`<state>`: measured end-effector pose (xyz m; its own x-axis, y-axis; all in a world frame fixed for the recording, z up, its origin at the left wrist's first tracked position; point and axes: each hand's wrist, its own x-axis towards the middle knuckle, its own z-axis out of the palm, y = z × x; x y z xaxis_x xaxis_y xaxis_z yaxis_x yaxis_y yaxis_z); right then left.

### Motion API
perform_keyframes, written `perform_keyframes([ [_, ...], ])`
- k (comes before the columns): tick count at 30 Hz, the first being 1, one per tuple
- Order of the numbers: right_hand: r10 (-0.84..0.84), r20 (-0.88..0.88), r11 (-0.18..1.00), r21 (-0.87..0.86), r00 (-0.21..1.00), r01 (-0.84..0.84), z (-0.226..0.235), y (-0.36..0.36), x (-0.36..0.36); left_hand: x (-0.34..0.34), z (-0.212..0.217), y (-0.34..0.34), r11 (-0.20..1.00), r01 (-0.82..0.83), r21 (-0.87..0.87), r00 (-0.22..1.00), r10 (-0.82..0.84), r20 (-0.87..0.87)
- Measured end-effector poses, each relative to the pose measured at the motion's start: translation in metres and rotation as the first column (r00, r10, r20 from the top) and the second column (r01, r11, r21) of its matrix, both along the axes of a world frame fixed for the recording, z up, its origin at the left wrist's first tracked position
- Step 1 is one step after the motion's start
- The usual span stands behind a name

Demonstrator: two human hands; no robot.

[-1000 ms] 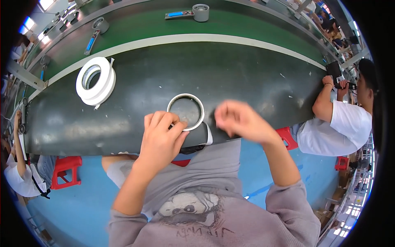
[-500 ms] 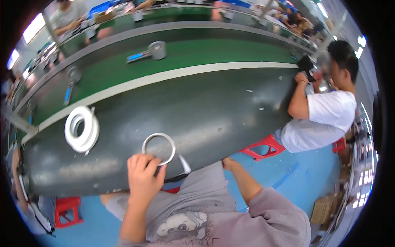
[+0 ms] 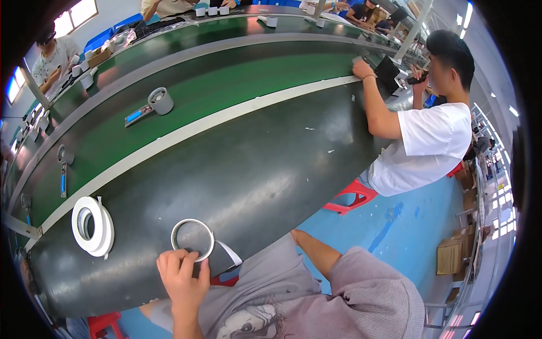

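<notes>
Thin tape ring under left hand (image 3: 183,276), near table edge.
Ring (image 3: 192,240): slim, pale, circular hoop lying flat on smooth dark glossy table (image 3: 265,169), opening upward, loose white tail trailing right toward the person. Left fingertips pinch its near rim. Right hand hidden below table; cannot tell its state. Thick white tape roll (image 3: 92,226) well left.

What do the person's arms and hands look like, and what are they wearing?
The left hand is bare, with no glove, ring or watch showing, and the left forearm is bare too. The right arm is bare up to a loose grey short sleeve. The right hand is hidden behind the grey shirt, which has a printed picture.
</notes>
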<state>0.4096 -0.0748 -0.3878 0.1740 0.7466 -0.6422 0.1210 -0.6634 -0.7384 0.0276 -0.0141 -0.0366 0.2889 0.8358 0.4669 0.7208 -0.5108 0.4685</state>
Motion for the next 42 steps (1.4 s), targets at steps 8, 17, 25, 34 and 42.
perform_keyframes([
  [8, 0.219, 0.266, 0.968, 0.065, 0.939, -0.244, -0.016, -0.018, -0.005, 0.008, 0.004, -0.003, 1.000, -0.004, -0.024, 1.000, 0.004, -0.009],
  [17, 0.377, 0.546, 0.879, 0.042, 0.748, -0.474, -0.025, -0.033, 0.009, 0.019, 0.004, -0.004, 1.000, 0.005, -0.010, 0.999, -0.005, -0.046],
  [25, 0.858, 0.036, 0.510, 0.045, 0.512, -0.859, 0.242, 0.008, 0.015, 0.007, -0.002, -0.004, 0.993, 0.112, 0.028, 0.993, -0.110, -0.051],
  [34, 0.502, -0.588, 0.854, 0.453, 0.634, -0.257, 0.355, 0.065, -0.097, 0.044, 0.002, 0.002, 0.967, 0.243, 0.074, 0.969, -0.239, -0.056],
  [42, 0.913, -0.188, 0.399, 0.603, 0.363, -0.691, 0.349, 0.073, -0.101, 0.043, -0.004, 0.005, 0.997, 0.081, 0.002, 0.995, -0.081, -0.057],
])
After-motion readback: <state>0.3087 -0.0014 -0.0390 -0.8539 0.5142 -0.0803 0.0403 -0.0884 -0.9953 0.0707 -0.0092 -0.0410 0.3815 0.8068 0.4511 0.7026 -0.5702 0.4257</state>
